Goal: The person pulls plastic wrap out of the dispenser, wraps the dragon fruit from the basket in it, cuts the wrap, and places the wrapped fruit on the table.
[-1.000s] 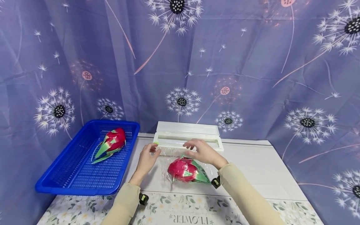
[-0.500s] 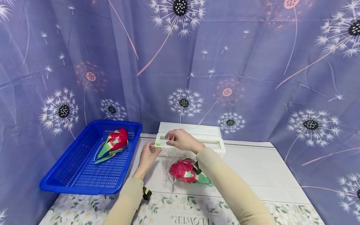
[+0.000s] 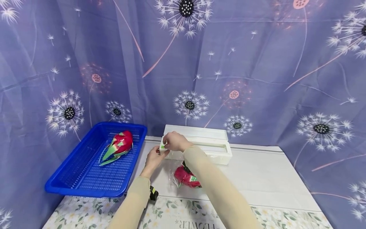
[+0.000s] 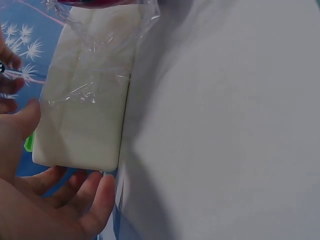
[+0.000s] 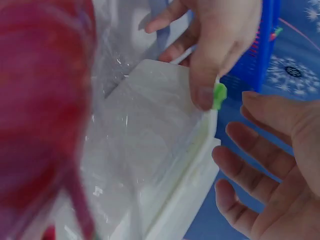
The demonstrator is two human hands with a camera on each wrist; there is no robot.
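Observation:
A long white cling film dispenser box point(image 3: 224, 157) stands at the back of the table, its lid raised behind. My left hand point(image 3: 153, 159) holds its left end, thumb on the edge beside a small green slider point(image 5: 219, 96) and fingers round the end. Above that same end is my right hand point(image 3: 175, 141), its fingers loosely bent near the slider and holding nothing. Clear film point(image 4: 92, 75) hangs down the box's front. In front lies a red dragon fruit point(image 3: 184, 178) with green leaf tips, covered in film and partly hidden by my right sleeve.
To the left stands a blue plastic basket point(image 3: 77, 191) with another dragon fruit point(image 3: 123, 142) in it. A purple curtain point(image 3: 257, 95) printed with dandelions hangs behind the table. The floral strip point(image 3: 168, 208) runs along the table's front.
My right hand has moved left from above the wrapped dragon fruit, across the box, to its left end. My left hand stays at that end. The right forearm now covers part of the fruit.

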